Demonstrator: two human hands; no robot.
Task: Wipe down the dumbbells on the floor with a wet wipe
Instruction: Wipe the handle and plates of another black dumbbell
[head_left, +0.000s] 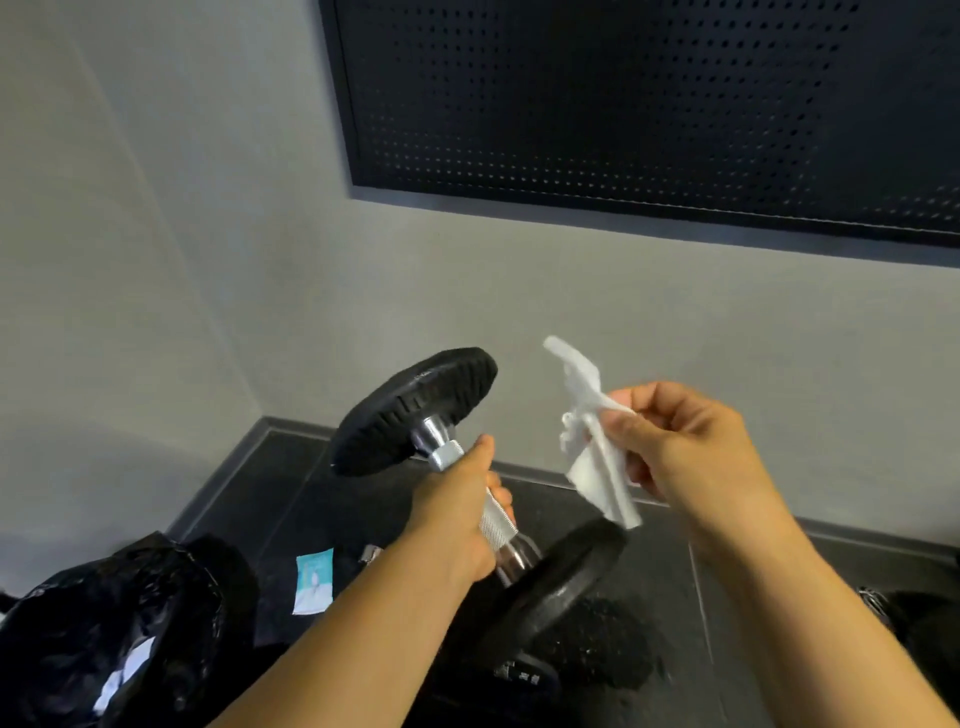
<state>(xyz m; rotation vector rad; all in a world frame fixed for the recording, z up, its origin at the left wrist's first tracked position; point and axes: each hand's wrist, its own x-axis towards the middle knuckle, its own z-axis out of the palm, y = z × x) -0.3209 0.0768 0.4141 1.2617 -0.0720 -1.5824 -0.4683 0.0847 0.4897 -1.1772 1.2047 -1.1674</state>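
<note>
Left hand (457, 525): grips the knurled bar of the dumbbell (415, 410) with fingers curled round it and thumb along the top; holds it clear of the floor (291, 499) and tilted, far plate high, near plate low.
Reason for the lift: likely to bring bar and plates within reach of the wipe and to allow turning in the hand.
Right hand (691, 457): pinches the wet wipe (597, 457) between thumb and fingertips, near the dumbbell but apart from it.
State of the wipe: crumpled and trailing below the pinch; probably held off to find a fresh face for the next pass.
Black bag (104, 613): open-mouthed on the floor at left, seemingly kept near for waste; holds white scraps (130, 670), probably spent wipes.
Packet (313, 582): flat on the floor just beside the bag; contents not visible.
Right edge: dark object (909, 613) with a glint of chrome, too cropped to name.
</note>
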